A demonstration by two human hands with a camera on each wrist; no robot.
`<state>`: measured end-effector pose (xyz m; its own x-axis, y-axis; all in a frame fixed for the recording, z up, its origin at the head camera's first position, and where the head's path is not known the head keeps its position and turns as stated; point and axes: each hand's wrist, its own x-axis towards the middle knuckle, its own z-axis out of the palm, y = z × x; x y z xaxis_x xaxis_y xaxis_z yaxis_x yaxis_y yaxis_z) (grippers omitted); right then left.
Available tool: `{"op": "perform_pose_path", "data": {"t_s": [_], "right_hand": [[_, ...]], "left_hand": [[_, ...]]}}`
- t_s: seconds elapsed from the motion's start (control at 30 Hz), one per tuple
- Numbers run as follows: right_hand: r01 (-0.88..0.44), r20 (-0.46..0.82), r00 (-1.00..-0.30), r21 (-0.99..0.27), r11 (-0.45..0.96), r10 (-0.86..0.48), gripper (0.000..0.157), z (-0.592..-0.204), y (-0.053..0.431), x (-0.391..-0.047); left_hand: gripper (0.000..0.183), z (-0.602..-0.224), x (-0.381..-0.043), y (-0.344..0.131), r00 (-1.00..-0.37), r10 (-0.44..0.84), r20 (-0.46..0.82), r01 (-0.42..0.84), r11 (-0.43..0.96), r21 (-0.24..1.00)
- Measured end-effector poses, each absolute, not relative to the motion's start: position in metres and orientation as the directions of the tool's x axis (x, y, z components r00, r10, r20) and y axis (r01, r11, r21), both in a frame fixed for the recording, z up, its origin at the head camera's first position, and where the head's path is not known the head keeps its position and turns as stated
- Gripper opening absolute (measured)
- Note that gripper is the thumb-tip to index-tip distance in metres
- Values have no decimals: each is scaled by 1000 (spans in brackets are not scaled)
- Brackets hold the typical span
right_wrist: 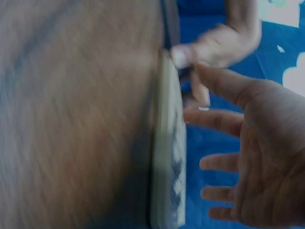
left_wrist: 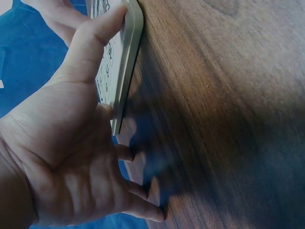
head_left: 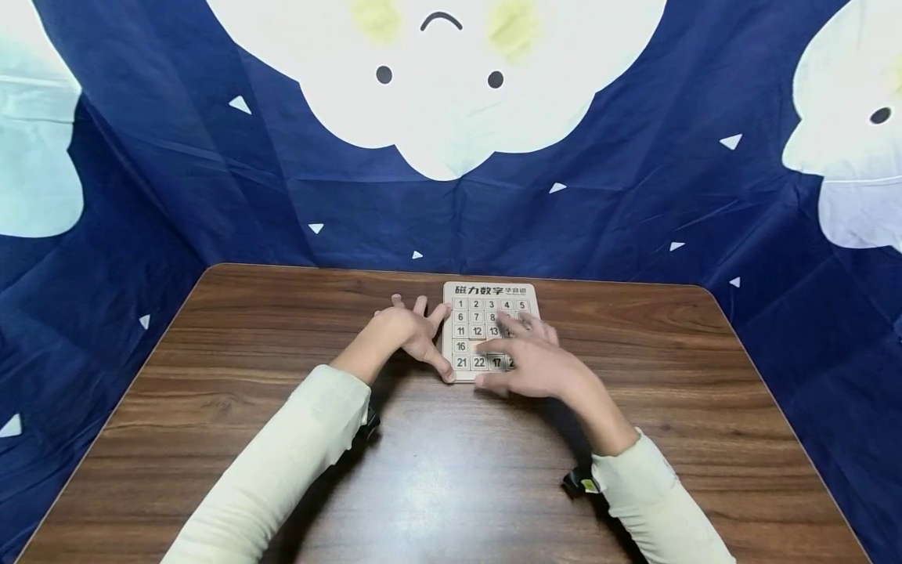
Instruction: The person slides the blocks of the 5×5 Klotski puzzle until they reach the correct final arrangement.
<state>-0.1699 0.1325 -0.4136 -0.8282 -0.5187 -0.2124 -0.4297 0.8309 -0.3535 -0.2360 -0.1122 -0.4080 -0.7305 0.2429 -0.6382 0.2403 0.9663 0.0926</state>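
A pale number slide puzzle with square numbered tiles lies near the table's far edge. My left hand is at its left side, fingers spread. In the left wrist view, the thumb tip presses the near corner of the puzzle and the index fingertip meets its side, while the other fingertips rest on the table. Over the tiles reaches my right hand, fingers spread and slightly blurred. Its index fingertip lies by a gap right of tile 16, with the thumb at the near edge. Several right-hand tiles are hidden under this hand.
The brown wood-grain table carries the puzzle. A dark blue cloth with white cloud shapes hangs behind the table and at both sides. Dark wrist devices sit below the sleeves.
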Motion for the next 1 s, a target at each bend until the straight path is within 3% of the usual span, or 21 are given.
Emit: {"op": "perform_pose_path", "data": {"t_s": [0.1, 0.3, 0.47, 0.77, 1.0], "right_hand": [[-403, -198, -857, -319, 858, -476, 60, -411, 140, -170], [-439, -221, -817, -361, 823, -533, 65, -414, 138, -170], [-413, -226, -833, -353, 840, -505, 55, -407, 148, -165], [-399, -205, -860, -304, 865, -468, 58, -413, 151, -171], [-462, -194, -807, -382, 800, -558, 55, -416, 142, -159]], "left_hand": [[147, -408, -236, -113, -739, 247, -626, 246, 965, 91], [147, -409, -236, -113, -734, 247, -633, 244, 965, 94], [148, -408, -237, -113, -725, 251, -642, 248, 964, 97], [148, -408, -236, -111, -731, 246, -636, 251, 964, 85], [147, -408, -235, -113, -738, 238, -632, 243, 967, 81]]}}
